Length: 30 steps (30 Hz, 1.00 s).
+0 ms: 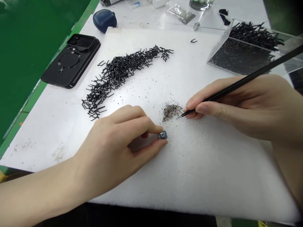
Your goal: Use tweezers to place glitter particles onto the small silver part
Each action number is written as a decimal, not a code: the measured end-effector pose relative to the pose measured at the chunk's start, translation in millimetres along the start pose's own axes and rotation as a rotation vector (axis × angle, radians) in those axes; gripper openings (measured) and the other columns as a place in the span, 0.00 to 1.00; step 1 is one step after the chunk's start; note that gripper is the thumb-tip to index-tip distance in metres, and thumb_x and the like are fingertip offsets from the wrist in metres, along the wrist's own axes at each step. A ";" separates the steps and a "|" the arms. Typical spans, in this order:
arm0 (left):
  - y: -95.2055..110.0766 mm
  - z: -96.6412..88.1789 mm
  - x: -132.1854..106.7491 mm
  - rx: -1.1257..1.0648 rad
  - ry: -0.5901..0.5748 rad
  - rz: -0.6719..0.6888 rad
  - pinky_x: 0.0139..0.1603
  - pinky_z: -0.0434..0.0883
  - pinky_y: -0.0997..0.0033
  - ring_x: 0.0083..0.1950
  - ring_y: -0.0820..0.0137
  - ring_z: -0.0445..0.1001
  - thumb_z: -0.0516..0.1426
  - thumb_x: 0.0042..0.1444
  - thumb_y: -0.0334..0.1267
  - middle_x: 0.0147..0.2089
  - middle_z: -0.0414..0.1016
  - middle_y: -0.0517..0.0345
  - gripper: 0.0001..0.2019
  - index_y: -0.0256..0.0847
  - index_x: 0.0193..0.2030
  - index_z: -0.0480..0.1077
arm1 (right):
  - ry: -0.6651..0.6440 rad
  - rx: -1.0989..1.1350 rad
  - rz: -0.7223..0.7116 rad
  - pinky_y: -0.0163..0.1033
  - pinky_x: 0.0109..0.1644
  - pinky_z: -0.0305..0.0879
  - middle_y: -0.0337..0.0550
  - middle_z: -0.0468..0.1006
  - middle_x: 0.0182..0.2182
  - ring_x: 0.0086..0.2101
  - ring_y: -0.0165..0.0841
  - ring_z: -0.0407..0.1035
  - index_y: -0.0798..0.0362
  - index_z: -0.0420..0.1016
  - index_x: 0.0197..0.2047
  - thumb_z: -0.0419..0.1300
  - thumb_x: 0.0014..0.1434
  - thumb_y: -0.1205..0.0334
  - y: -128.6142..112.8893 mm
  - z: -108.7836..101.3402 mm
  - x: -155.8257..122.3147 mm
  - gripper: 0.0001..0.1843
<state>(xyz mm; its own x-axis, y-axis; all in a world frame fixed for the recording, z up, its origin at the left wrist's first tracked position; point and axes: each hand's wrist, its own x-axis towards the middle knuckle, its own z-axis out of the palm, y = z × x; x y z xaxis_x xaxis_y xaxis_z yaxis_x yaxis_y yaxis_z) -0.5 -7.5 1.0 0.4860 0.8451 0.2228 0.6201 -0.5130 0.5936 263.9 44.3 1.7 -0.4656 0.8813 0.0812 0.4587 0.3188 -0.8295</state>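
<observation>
Between the thumb and forefinger of my left hand (118,145) is a small grey metal part (162,135) with a round feature on its upper face. My right hand (236,107) grips black tweezers (232,86) like a pen, and their fine silvery tip points down to the left. That tip is at the lower right edge of a little heap of tiny shiny metal pieces (170,112), too small to name. The heap lies on a white foam sheet (201,176), just beyond the grey part. I cannot tell whether the tweezers' tip holds anything.
A long pile of black forked pieces (123,67) curves across the sheet's far left. Left of it lies a black phone case (71,60), with a dark blue rounded object (104,20) behind. A clear box (243,55) of black pieces stands far right, near a small plastic bag (181,13).
</observation>
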 end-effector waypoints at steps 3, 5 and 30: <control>0.1 1.7 0.9 0.005 0.003 -0.006 0.32 0.70 0.78 0.33 0.77 0.74 0.66 0.58 0.32 0.33 0.75 0.59 0.01 0.39 0.37 0.80 | 0.025 0.008 0.007 0.32 0.37 0.79 0.33 0.86 0.33 0.34 0.30 0.81 0.42 0.86 0.37 0.69 0.63 0.53 -2.0 1.7 -2.7 0.05; -0.9 2.8 1.0 0.009 0.004 -0.004 0.33 0.71 0.79 0.33 0.77 0.74 0.66 0.58 0.32 0.33 0.75 0.59 0.01 0.38 0.37 0.80 | 0.066 0.044 0.001 0.32 0.39 0.80 0.33 0.86 0.35 0.35 0.30 0.81 0.42 0.85 0.37 0.69 0.63 0.55 -5.0 5.7 -4.9 0.03; -2.7 2.9 -0.2 -0.013 -0.002 0.044 0.33 0.69 0.78 0.35 0.76 0.73 0.65 0.60 0.32 0.31 0.73 0.59 0.04 0.34 0.37 0.81 | -0.100 0.163 -0.067 0.34 0.35 0.79 0.33 0.85 0.40 0.40 0.34 0.82 0.37 0.83 0.44 0.67 0.64 0.59 -7.5 24.7 -9.1 0.06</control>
<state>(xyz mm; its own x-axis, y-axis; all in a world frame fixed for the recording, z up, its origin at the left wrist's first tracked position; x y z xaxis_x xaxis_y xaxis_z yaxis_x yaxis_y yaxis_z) -0.5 -6.7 -2.9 0.5141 0.8214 0.2471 0.5901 -0.5478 0.5931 245.9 25.3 -6.5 -0.5678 0.8182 0.0905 0.2995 0.3078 -0.9031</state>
